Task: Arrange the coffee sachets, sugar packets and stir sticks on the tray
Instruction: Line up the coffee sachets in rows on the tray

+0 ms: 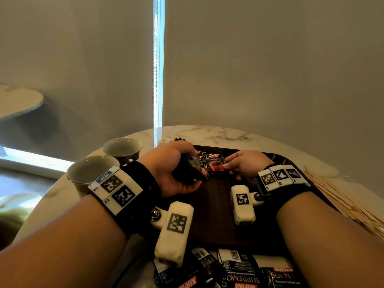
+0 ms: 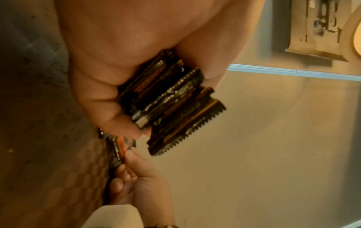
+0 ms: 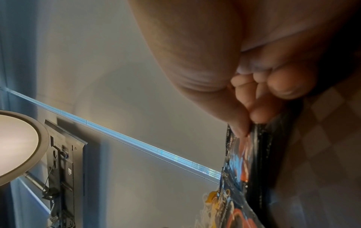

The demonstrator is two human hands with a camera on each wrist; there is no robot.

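Left hand fingers clutching a loose stack of sachets; right hand fingers pinching one sachet on the tray. Could fan apart and spill if squeezed unevenly.

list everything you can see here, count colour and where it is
tray: one, dark brown, on the marble table in front of the person
sachet being placed: one, black with a red cup picture, at the tray's far edge, overlapping others there
stack of sachets: several, black, count unclear, gripped in the left hand
loose sachets: several, black with white barcode ends, at the near edge of the tray
stir sticks: many, pale wood, piled on the table right of the tray
cups: two, grey inside, on the table left of the tray
table: one, white marble, round
left hand: holds the stack over the tray
right hand: pinches the sachet being placed
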